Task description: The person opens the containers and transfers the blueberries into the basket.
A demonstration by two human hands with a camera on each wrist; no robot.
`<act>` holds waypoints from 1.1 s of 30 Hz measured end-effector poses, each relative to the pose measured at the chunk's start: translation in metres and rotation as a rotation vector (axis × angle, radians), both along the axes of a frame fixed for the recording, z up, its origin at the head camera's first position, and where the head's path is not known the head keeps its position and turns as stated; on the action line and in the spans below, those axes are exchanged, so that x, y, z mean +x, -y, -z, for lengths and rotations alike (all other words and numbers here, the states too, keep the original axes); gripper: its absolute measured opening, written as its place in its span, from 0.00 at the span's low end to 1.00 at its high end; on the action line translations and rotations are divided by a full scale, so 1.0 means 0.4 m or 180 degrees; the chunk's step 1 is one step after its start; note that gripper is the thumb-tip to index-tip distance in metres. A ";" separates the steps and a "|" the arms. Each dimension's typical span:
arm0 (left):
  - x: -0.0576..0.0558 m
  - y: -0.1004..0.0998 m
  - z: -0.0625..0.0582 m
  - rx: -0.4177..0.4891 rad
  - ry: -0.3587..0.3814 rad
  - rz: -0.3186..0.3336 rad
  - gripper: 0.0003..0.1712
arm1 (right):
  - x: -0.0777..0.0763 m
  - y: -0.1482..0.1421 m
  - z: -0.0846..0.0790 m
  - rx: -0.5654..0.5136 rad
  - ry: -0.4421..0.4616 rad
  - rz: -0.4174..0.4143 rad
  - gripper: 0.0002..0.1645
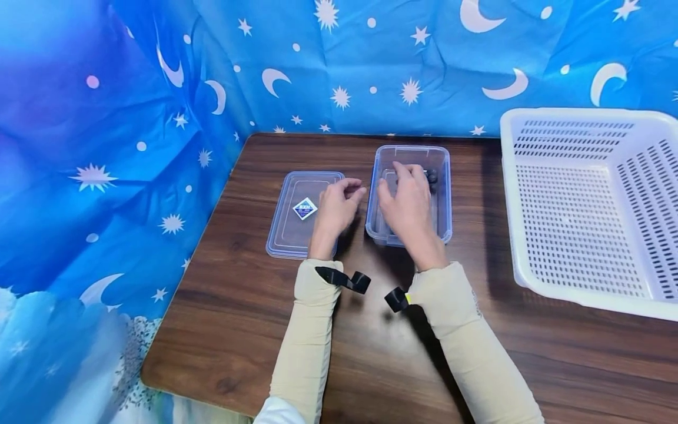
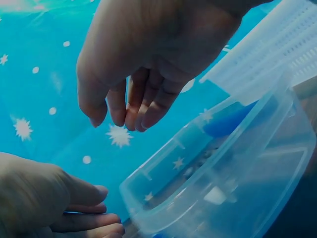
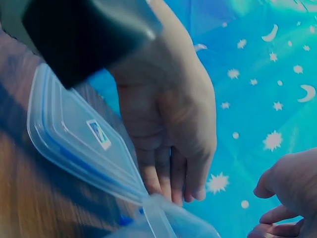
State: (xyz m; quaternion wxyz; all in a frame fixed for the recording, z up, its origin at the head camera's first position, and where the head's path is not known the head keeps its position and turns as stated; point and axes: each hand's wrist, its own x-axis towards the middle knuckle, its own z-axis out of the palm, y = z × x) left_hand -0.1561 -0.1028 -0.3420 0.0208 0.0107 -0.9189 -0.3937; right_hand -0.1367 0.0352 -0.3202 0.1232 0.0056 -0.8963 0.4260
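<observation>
A clear plastic box [image 1: 372, 218] with a bluish rim stands on the table, a few small dark round things [image 1: 432, 176] inside it. My right hand [image 1: 408, 197] hovers over the box with its fingers bent downward; in the left wrist view the same right hand [image 2: 158, 54] shows nothing between its fingers. To the left lies a clear lid [image 1: 288, 232] with a blue edge and a diamond-shaped label [image 1: 305, 208]. Above the lid's right side is my left hand [image 1: 337, 206], its fingers loosely bent toward the box and holding nothing visible.
A large white slotted basket [image 1: 564, 224] stands at the right of the brown wooden table [image 1: 228, 330]. Behind and to the left hangs a blue cloth [image 1: 349, 65] with moons and stars. Each wrist wears a black camera mount [image 1: 360, 282].
</observation>
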 end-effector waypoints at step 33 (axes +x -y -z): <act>0.004 -0.057 0.016 0.0040 0.0205 0.0056 0.16 | -0.093 -0.118 0.075 0.0523 0.0514 -0.0060 0.27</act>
